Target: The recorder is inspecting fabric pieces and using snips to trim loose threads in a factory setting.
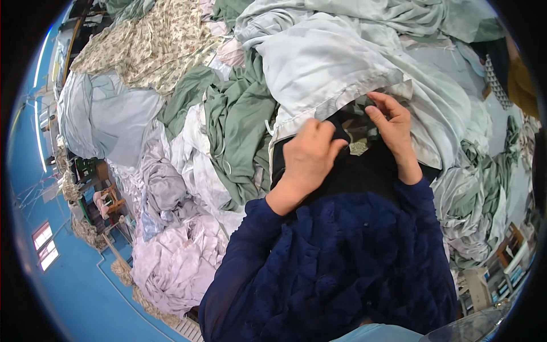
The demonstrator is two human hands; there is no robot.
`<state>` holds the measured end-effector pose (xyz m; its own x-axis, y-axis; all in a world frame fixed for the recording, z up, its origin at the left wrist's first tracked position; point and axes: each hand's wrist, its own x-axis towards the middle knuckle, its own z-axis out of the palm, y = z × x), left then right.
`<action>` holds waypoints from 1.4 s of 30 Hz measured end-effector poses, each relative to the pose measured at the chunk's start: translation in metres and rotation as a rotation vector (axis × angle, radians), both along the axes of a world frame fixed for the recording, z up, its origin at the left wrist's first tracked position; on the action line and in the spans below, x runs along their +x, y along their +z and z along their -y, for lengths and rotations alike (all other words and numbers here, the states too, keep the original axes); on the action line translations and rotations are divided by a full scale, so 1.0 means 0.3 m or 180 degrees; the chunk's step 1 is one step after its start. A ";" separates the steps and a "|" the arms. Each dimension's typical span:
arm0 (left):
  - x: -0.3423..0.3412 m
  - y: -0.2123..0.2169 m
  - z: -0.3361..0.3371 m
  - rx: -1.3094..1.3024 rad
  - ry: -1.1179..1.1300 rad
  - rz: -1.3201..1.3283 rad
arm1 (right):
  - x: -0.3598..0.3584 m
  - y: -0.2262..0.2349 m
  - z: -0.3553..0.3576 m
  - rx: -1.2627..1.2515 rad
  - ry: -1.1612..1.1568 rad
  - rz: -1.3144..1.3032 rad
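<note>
Blue floor (85,299) fills the far left, bending into the black rim, where its outer edge is lost. Next lies a crumpled pale-pink heap (179,259), its lower end partly out of sight near the dark sleeve. Above it are a grey-blue bundle (111,117) and a floral cloth (151,43), cut off at the top; folds of green cloth (242,128) follow, overlapped so that their ends cannot be traced. Of the two hands, the left hand (310,157) is curled almost into a fist beside the hem of the white cloth (327,68); its fingertips are hidden, so whether it grips anything cannot be told. That cloth lies just ahead of both hands, its far side merging with the pile. The right hand (393,125) is half open at the hem, thumb and forefinger slightly parted, no grip visible. Farther right, a green-and-white heap (476,199) dims toward the rim.
</note>
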<state>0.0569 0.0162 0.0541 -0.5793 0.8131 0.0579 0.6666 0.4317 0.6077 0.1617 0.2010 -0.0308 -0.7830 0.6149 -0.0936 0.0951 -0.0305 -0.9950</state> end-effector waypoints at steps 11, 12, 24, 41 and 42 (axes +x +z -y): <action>0.037 -0.036 -0.015 0.0320 -0.0676 0.1322 | -0.017 -0.044 0.002 0.0978 -0.0189 0.0150; 0.037 -0.016 -0.023 0.0541 -0.0820 0.0999 | -0.017 -0.040 0.004 0.0998 -0.0195 0.0152; -0.092 -0.129 0.040 0.0531 0.1193 -0.0812 | -0.139 0.126 0.015 0.2572 -0.0272 -0.0357; -0.145 -0.272 0.323 0.1216 0.1359 -0.1475 | -0.039 0.001 -0.096 0.2767 -0.0824 0.0001; -0.144 -0.277 0.332 0.1207 0.1440 -0.1518 | -0.036 -0.005 -0.099 0.2760 -0.0808 -0.0003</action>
<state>0.0138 -0.0834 -0.0291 -0.6937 0.3766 0.6140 0.7020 0.5444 0.4592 0.1508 0.2305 -0.0324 -0.6139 0.6238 0.4837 0.1870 0.7103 -0.6786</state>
